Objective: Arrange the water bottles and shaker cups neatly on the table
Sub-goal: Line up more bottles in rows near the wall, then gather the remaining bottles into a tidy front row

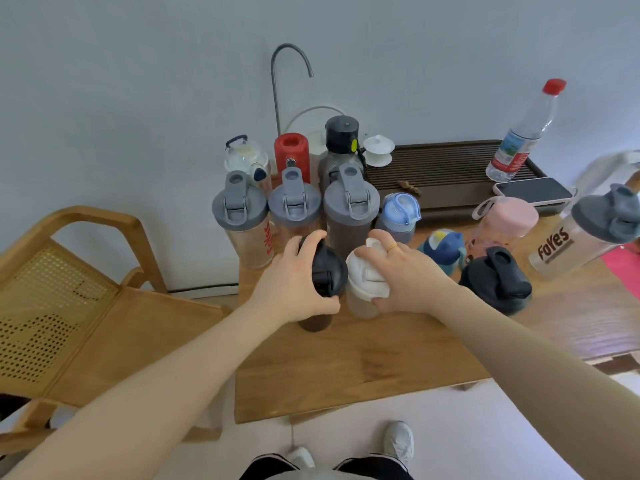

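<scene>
At the near edge of the cluster on the wooden bench (pixel 363 358), we have two shaker cups in our hands: the left hand (pixel 294 282) is curled over the lid of a black-lidded shaker (pixel 327 271), fingers wrapped round its rim, and the right hand (pixel 405 275) is closed on a white-lidded shaker (pixel 367 282) just beside it, the two cups almost touching. Both stand upright, bases on the bench. We judge them light, stiff plastic with smooth walls; the lids give the surest hold, provided they are screwed tight, otherwise the body is the safer place. The dark cup's contents cannot be told; the white one looks empty through its cloudy wall.

Behind them stands a row of three grey-lidded shakers (pixel 294 202), clear-walled and seemingly empty, with a small blue bottle (pixel 398 216) at the row's right end. Further back are a red bottle (pixel 292 152), a tall dark bottle (pixel 341 147) and a clear jug (pixel 246 161).

To the right things are still loose: a navy child's bottle (pixel 445 247), a black-lidded cup (pixel 498 282), a pink bottle (pixel 505 220), and a large clear shaker (pixel 581 237) leaning over. A red-capped water bottle (pixel 523 133) rests on the slatted tea tray (pixel 433 168), with a little water in it, beside a phone (pixel 533 192).
</scene>
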Demonstrator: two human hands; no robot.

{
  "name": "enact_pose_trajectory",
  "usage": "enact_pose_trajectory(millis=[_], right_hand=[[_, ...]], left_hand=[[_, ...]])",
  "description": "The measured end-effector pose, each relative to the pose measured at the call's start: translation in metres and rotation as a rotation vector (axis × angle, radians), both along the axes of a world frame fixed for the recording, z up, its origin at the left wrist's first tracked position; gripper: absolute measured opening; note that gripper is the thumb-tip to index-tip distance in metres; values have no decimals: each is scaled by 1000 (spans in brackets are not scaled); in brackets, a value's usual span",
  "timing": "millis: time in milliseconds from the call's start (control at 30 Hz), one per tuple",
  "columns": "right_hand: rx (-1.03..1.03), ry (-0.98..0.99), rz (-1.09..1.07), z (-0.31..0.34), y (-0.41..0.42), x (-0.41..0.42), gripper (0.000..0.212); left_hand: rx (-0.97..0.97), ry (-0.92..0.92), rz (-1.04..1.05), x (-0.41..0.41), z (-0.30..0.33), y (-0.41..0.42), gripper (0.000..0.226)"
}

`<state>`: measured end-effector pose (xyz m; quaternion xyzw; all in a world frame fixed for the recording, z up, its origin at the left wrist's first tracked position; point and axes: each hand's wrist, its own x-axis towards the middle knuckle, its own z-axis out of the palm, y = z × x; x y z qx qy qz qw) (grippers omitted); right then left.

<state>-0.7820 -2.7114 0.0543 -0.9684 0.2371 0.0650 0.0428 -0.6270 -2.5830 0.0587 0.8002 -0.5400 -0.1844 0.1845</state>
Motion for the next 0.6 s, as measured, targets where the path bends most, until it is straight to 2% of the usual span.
enact_pose_trajectory(millis=[233,400,500,600], right_hand=[[-35,-41,-69,-7,13,0,76],[-78,-88,-65,-13,14,-9,75],[-67,-242,-85,-7,7,-25,69],[-148,-508,-165,9,-11,-54,46]], left_hand=[[-58,53,-8,11,-4,-15,100],[-46,-234,-44,5,1,-12,91],[-84,-331,5,-9,9,-14,83],[-327,-274,-88,-36,22,-31,64]])
